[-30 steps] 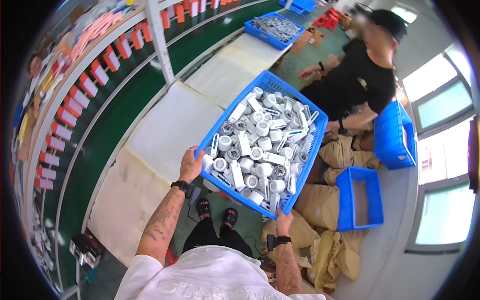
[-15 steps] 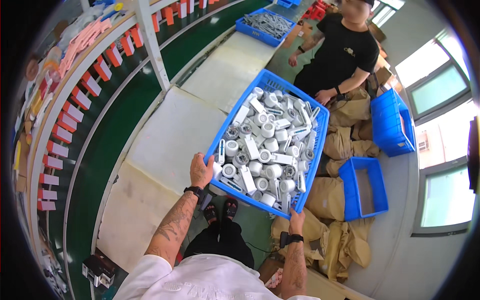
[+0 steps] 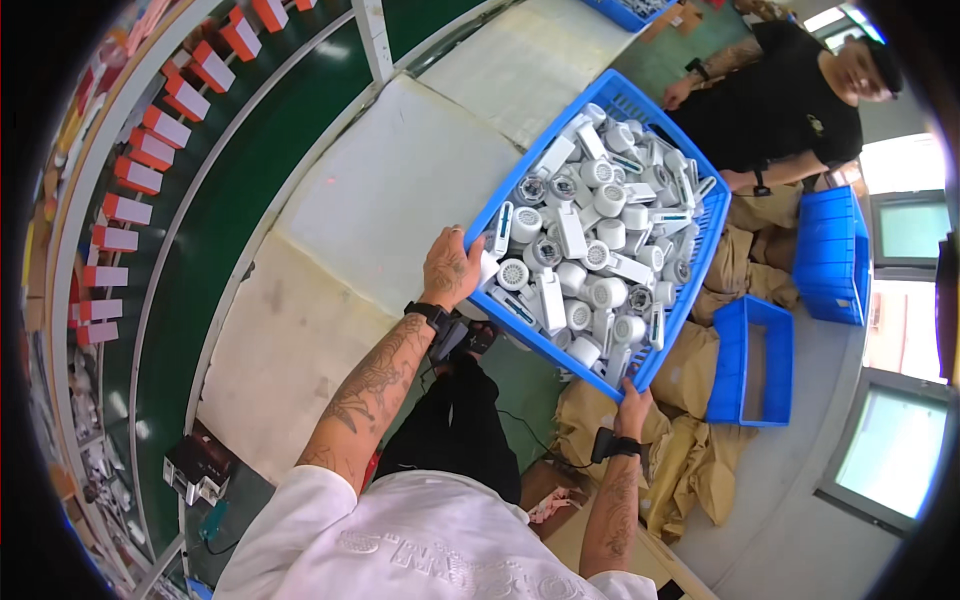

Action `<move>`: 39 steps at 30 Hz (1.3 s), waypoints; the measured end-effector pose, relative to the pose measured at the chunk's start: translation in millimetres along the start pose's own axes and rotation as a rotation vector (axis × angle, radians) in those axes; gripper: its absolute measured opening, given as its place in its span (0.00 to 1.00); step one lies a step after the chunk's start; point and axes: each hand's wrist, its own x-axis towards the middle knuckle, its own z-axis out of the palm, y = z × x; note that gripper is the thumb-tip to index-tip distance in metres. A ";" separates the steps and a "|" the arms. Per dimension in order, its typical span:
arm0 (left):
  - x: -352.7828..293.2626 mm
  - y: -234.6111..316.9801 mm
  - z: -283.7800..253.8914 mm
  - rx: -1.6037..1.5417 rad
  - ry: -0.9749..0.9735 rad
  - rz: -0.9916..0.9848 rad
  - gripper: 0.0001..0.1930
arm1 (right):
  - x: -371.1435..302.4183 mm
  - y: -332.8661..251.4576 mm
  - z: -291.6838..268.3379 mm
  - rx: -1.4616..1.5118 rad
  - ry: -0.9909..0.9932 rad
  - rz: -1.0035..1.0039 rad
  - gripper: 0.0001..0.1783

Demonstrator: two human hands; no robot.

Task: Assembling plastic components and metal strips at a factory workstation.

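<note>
Between my hands is a blue plastic crate (image 3: 692, 312), heaped with white plastic units (image 3: 571, 232) that have round grilled heads and flat handles. A few of the heads are clear or show parts inside. My left hand (image 3: 450, 268) is closed around the crate's near left rim, its thumb side up against the edge. At the near right corner, my right hand (image 3: 630, 412) grips the rim, its fingers partly hidden under the crate. The crate is tilted in view and extends away from me, over the right edge of the pale worktop (image 3: 400, 190).
A person in black (image 3: 770, 100) stands just beyond the crate at the far right. Brown sacks (image 3: 690, 465) and two blue bins (image 3: 752, 360) line the right wall. Left of the worktop runs a green conveyor (image 3: 255, 150) with orange-and-white cards. Another blue crate (image 3: 628, 12) stands far ahead.
My hands and the crate have shifted right in view, still gripped at the same places. The person in black appears farther right, and the whole scene has turned with my head.
</note>
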 end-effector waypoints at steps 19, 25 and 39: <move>8.6 2.5 -22.4 0.194 -0.281 -0.195 0.24 | -9.6 2.9 7.6 0.010 -0.027 -0.095 0.19; 11.8 4.7 -21.0 0.198 -0.263 -0.169 0.24 | -9.4 3.9 4.4 0.009 -0.022 -0.062 0.19; 11.7 -3.2 -16.2 0.159 -0.236 -0.108 0.22 | -15.6 -9.2 8.3 -0.038 0.020 -0.077 0.15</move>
